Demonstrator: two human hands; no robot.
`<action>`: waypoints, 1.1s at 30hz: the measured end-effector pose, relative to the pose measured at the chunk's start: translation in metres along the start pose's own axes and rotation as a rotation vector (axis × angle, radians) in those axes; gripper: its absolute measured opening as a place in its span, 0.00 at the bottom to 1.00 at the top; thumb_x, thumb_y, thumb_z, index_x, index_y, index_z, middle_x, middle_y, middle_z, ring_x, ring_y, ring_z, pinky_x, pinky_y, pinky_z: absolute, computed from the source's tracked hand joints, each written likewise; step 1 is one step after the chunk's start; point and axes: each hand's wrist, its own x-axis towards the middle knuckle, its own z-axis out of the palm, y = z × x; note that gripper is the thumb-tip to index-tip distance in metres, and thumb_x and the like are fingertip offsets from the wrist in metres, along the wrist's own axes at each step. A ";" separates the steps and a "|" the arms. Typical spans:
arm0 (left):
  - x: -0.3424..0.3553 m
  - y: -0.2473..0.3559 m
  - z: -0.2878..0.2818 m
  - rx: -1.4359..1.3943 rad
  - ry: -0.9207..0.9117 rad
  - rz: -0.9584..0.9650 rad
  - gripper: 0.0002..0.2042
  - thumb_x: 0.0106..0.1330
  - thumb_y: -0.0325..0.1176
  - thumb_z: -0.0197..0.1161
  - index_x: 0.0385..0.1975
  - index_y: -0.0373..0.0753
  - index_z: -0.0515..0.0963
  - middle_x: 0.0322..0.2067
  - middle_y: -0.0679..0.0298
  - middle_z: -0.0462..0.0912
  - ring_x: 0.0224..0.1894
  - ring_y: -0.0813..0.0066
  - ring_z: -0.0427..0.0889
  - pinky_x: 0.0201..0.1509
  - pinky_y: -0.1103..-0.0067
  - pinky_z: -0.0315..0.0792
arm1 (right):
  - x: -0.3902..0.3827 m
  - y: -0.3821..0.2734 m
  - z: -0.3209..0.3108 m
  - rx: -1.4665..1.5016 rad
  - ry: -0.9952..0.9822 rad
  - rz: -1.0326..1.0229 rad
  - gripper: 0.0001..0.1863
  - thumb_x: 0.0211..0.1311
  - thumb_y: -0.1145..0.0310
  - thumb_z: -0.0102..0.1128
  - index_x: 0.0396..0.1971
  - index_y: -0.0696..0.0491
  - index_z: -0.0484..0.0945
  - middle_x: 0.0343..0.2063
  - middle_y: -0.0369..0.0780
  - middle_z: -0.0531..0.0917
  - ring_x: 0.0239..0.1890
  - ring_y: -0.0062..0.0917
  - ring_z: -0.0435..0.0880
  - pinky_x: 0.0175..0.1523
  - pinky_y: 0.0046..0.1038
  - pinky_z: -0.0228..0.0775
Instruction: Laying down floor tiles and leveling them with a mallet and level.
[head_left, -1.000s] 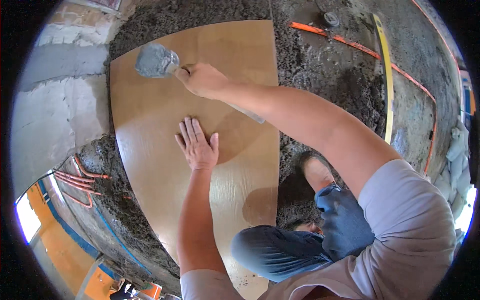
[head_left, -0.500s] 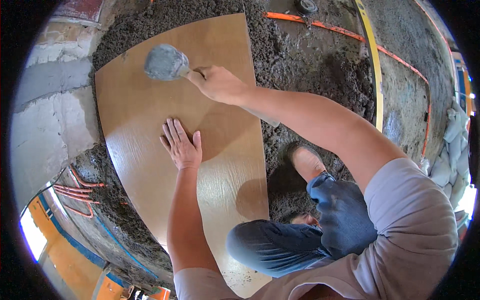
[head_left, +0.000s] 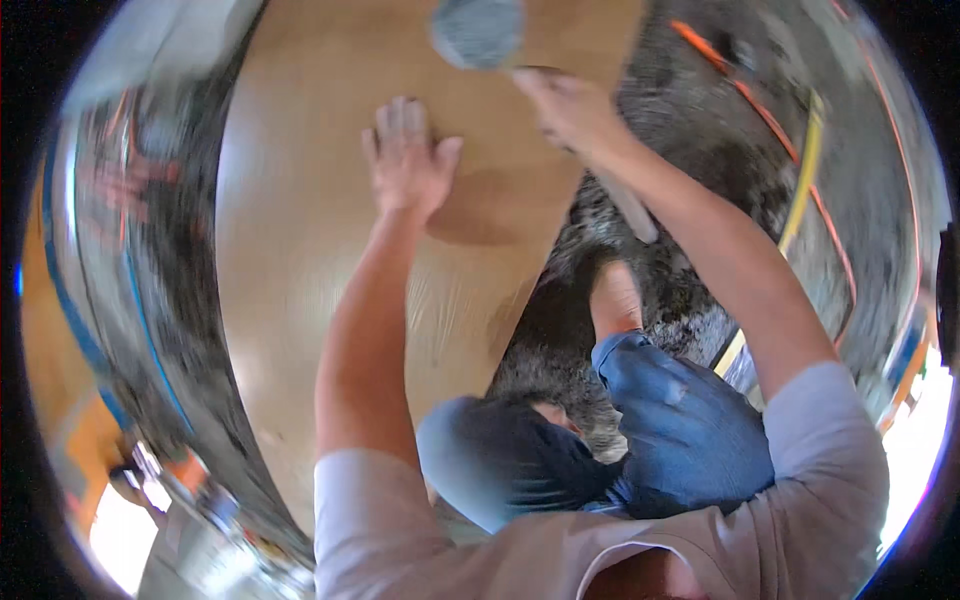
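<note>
A large, smooth, brown wood-coloured panel [head_left: 300,180] lies flat on dark mortar in front of me. My left hand [head_left: 412,165] rests palm down on it, fingers stretched forward. My right hand [head_left: 568,112] is closed round the handle of a mallet [head_left: 478,32], just right of my left hand and farther forward. The mallet's round head is smeared grey and appears over the far part of the panel. Its handle sticks out behind my fist toward my forearm. Blur hides whether the head touches the surface.
Wet, dark mortar [head_left: 690,130] borders the panel on the right, under my bare foot [head_left: 614,298]. A long yellow level [head_left: 803,190] and an orange conduit [head_left: 765,112] lie farther right. Pinkish-orange tubes [head_left: 130,185] and a blue line [head_left: 155,335] run along the left.
My view has swung, so the panel, level and conduit sit differently in the picture. My left hand is still flat on the panel; my right still grips the mallet.
</note>
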 end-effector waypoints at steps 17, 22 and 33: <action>-0.498 -0.015 0.025 -0.104 0.251 -1.867 0.39 0.67 0.55 0.46 0.68 0.28 0.49 0.70 0.43 0.44 0.72 0.46 0.40 0.73 0.57 0.35 | -0.070 0.090 0.053 -0.309 -0.282 -0.121 0.23 0.67 0.44 0.50 0.32 0.51 0.75 0.17 0.29 0.69 0.16 0.11 0.65 0.20 0.17 0.55; -0.552 -0.043 0.018 -0.040 0.268 -2.000 0.40 0.67 0.56 0.45 0.67 0.27 0.49 0.70 0.43 0.45 0.73 0.49 0.40 0.74 0.60 0.34 | -0.111 0.042 0.070 -0.204 -0.507 -0.119 0.23 0.68 0.44 0.48 0.33 0.51 0.75 0.21 0.30 0.72 0.20 0.13 0.69 0.23 0.17 0.57; -0.583 -0.093 0.018 -0.018 0.482 -2.035 0.41 0.65 0.57 0.47 0.67 0.27 0.50 0.70 0.45 0.45 0.73 0.50 0.39 0.74 0.61 0.33 | -0.155 0.029 0.157 -0.457 -0.688 -0.152 0.22 0.68 0.44 0.46 0.30 0.50 0.71 0.17 0.29 0.68 0.15 0.14 0.65 0.19 0.19 0.55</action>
